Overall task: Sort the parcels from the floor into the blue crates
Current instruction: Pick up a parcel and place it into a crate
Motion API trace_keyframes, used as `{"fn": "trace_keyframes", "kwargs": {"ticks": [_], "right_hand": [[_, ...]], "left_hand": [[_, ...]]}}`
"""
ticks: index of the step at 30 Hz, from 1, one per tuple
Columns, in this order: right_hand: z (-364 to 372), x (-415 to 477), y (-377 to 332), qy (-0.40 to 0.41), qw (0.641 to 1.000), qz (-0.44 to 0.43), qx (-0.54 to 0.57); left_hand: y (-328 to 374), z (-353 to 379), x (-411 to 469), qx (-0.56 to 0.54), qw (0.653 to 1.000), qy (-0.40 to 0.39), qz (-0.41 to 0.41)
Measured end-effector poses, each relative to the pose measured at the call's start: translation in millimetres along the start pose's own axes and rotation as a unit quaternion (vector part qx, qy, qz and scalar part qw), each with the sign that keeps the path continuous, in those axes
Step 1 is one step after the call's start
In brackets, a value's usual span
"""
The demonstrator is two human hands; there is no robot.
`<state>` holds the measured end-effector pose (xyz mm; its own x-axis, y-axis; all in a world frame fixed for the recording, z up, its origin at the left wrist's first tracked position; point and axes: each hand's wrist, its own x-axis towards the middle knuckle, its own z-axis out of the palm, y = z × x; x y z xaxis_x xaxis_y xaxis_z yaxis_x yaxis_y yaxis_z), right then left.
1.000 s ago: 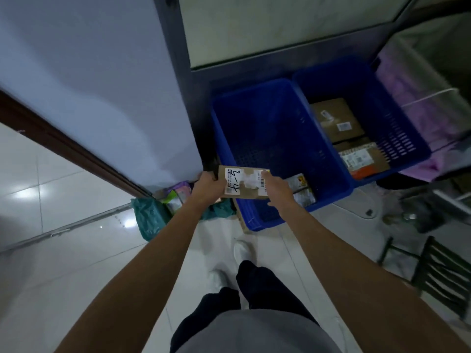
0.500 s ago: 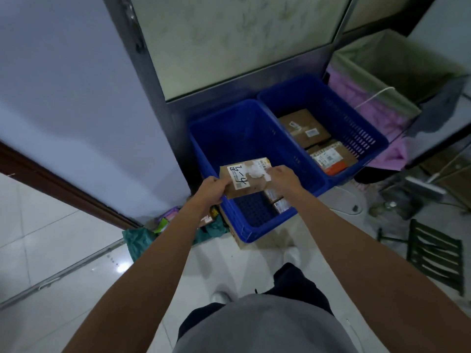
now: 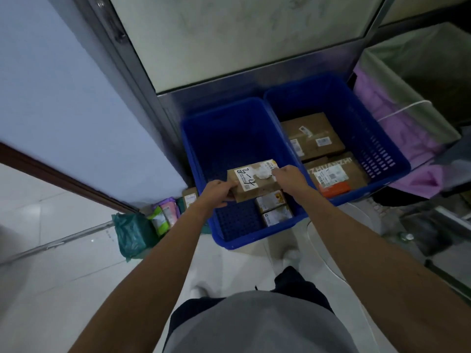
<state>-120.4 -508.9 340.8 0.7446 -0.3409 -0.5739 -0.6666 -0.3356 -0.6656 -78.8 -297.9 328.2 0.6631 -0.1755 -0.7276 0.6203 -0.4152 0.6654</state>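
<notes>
I hold a small brown cardboard parcel [image 3: 254, 183] with a white handwritten label over the left blue crate [image 3: 198, 159]. My left hand [image 3: 216, 192] grips its left end and my right hand [image 3: 289, 175] pinches its right end. Two small boxes [image 3: 274, 208] lie in that crate's near right corner, partly under the parcel. The right blue crate [image 3: 377, 154] holds two larger brown parcels [image 3: 316, 138], one with an orange strip [image 3: 334, 174]. More parcels sit on the floor left of the crates: a green bag [image 3: 131, 233], pink and green packs [image 3: 164, 216], a small brown box [image 3: 190, 198].
A metal-framed glass panel [image 3: 229, 39] stands behind the crates, with a pale wall [image 3: 63, 98] to its left. A purple-lined bin [image 3: 397, 118] is right of the crates. Dark furniture legs [image 3: 438, 238] stand at the right. My feet are on the white tiled floor [image 3: 51, 289].
The parcel has moved from the left crate's near rim to over its middle, held by both hands throughout. The view has shifted closer to the crates.
</notes>
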Motion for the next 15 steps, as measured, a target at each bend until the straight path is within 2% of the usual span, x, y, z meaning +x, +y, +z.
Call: {"fn": "trace_keyframes", "kwargs": {"ticks": [7, 11, 15], "right_hand": [[-56, 50, 32, -0.06, 0.996, 0.015, -0.066], [-72, 71, 48, -0.095, 0.987, -0.005, -0.128], [-73, 94, 59, -0.098, 0.977, -0.04, -0.184]], "left_hand": [[15, 77, 15, -0.04, 0.998, 0.048, -0.025], [15, 100, 32, -0.073, 0.994, 0.07, -0.042], [15, 113, 54, -0.08, 0.991, 0.085, -0.065]]}}
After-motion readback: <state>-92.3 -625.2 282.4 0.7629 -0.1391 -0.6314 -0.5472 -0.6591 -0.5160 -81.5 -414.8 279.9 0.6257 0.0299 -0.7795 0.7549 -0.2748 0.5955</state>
